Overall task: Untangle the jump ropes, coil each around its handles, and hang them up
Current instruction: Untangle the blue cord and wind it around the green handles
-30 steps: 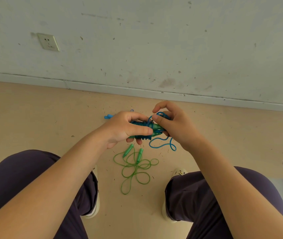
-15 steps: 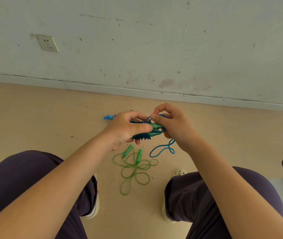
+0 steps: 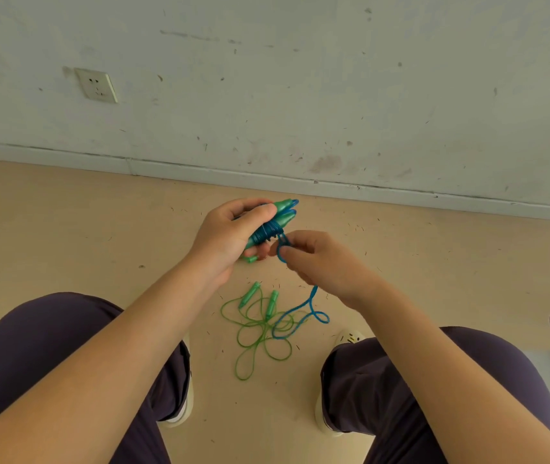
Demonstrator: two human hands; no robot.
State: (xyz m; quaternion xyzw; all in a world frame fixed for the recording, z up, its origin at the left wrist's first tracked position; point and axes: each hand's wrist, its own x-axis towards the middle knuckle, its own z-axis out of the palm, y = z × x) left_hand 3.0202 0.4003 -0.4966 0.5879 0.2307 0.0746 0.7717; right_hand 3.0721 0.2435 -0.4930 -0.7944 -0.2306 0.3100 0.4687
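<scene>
Gripping the paired handles (image 3: 280, 216) with blue rope (image 3: 300, 309) wound round them is the left hand (image 3: 230, 236); right hand (image 3: 320, 262) pinches the loose end. Green rope (image 3: 257, 329) lies on the floor (image 3: 66, 229), near.

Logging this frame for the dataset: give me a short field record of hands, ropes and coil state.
left hand: grips paired handles of blue rope, cord partly coiled round them
right hand: fingers pinch the blue cord beside the coil
blue tail: hangs down to the floor, loose loops
green rope: on floor, loose, uncoiled, blue loops overlapping it
hung up: nothing visible
</scene>
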